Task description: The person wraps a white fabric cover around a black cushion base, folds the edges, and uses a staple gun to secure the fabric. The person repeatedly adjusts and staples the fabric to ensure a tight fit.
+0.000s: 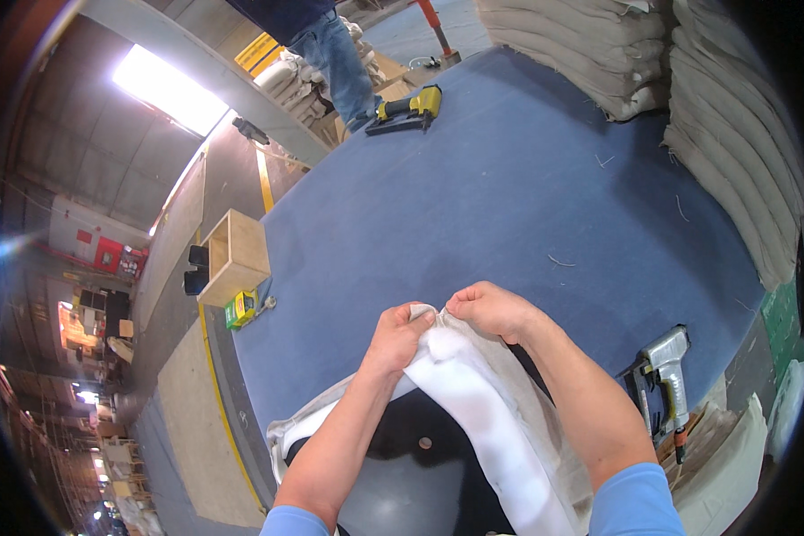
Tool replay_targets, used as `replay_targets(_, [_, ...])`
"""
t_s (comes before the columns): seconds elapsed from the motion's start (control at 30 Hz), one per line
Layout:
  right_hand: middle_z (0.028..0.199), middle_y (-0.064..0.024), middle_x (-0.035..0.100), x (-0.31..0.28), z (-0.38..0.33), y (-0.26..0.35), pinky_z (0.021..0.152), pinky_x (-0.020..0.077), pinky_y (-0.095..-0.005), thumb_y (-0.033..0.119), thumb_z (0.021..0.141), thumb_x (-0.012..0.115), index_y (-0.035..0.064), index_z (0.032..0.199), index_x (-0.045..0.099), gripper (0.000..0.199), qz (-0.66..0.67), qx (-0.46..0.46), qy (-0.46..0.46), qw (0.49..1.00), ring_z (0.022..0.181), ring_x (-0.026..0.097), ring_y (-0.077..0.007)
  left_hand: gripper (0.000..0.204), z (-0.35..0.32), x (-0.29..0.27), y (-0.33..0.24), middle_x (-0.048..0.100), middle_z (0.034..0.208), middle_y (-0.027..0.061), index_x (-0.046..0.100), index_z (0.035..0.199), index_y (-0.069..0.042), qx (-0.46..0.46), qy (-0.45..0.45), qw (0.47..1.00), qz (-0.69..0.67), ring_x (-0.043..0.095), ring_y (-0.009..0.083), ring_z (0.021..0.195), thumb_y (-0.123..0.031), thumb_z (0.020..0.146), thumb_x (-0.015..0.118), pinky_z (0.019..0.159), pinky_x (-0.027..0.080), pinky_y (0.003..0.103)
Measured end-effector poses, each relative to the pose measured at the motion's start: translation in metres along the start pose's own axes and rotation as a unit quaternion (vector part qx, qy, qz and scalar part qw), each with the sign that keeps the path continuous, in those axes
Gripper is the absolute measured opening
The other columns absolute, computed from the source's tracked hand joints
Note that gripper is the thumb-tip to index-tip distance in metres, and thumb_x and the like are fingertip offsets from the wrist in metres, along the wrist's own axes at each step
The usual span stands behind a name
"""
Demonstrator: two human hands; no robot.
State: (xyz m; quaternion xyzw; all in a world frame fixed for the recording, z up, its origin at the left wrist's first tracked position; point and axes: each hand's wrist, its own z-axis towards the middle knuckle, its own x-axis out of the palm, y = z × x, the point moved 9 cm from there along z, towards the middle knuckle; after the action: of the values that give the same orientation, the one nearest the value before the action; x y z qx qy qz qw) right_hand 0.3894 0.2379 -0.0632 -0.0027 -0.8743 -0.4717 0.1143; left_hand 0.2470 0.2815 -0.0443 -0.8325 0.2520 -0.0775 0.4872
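At the near edge of the blue table, a black panel point(411, 473) with a small round hole lies below my hands. White padding point(473, 397) runs around its edge, and beige fabric point(538, 415) lies along the padding's outer side. At the far corner of this piece, my left hand point(398, 338) pinches the fabric between thumb and fingers. Close beside it, my right hand point(494, 309) is closed on the same fabric, its fingers curled in. Both hands nearly meet above a bulge of the white padding.
The blue-covered table point(473, 205) carries a yellow-and-black staple gun point(406, 112) far off and a silver staple gun point(668, 380) at right. Tall stacks of beige fabric point(732, 116) fill the right back. A wooden box point(237, 259) and yellow-green tape measure point(241, 309) sit left. A person point(326, 62) stands beyond.
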Motion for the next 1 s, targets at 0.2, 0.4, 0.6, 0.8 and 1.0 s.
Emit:
replay_targets(0.2, [0.072,0.0026,0.058,0.000,-0.004,0.018,0.043,0.0276,-0.0301,0.029,0.092,0.072,0.0081,0.090,0.071,0.021,-0.062,0.002,0.010,0.998,0.057,0.046,-0.0072,0.011,0.001,-0.001,0.002,0.071,0.089,0.0039,0.070,0.100,-0.001,0.002,0.005,1.000,0.005,0.065,0.0111,0.076,-0.010,0.100,0.063,0.069,0.052,0.029])
replay_targets(0.4, [0.067,0.0019,0.057,-0.005,0.006,0.023,0.040,0.0260,-0.0309,0.024,0.082,0.074,0.0068,0.085,0.072,0.017,-0.106,-0.002,-0.012,0.994,0.053,0.044,-0.0082,0.011,0.001,-0.001,0.003,0.071,0.088,0.0035,0.070,0.100,-0.001,0.000,0.008,1.000,0.002,0.064,0.0108,0.075,-0.010,0.100,0.064,0.069,0.052,0.029])
replay_targets(0.6, [0.072,-0.0056,0.060,-0.009,0.026,0.020,0.051,0.0403,-0.0375,0.017,0.071,0.073,0.0055,0.076,0.067,0.014,-0.141,0.028,0.010,0.990,0.063,0.055,-0.0169,0.012,0.002,-0.001,0.006,0.071,0.089,0.0032,0.070,0.101,-0.001,0.013,0.008,1.000,-0.007,0.063,0.0104,0.075,-0.011,0.100,0.064,0.070,0.051,0.028])
replay_targets(0.8, [0.069,0.0007,0.060,-0.008,0.032,0.016,0.045,0.0336,-0.0297,0.017,0.071,0.076,0.0082,0.078,0.072,0.013,-0.161,0.056,0.022,0.985,0.057,0.052,-0.0109,0.012,0.006,-0.002,0.008,0.070,0.089,0.0027,0.070,0.102,-0.001,0.021,0.003,1.000,0.018,0.063,0.0097,0.076,-0.010,0.100,0.064,0.070,0.051,0.028])
replay_targets(1.0, [0.069,-0.0060,0.059,-0.003,0.028,0.023,0.051,0.0412,-0.0375,0.015,0.069,0.076,0.0049,0.071,0.064,0.016,-0.182,0.037,0.033,0.982,0.061,0.055,-0.0181,0.011,0.006,-0.004,0.008,0.070,0.089,0.0027,0.070,0.100,0.000,0.024,-0.003,0.999,0.022,0.062,0.0094,0.076,-0.010,0.099,0.064,0.070,0.050,0.027])
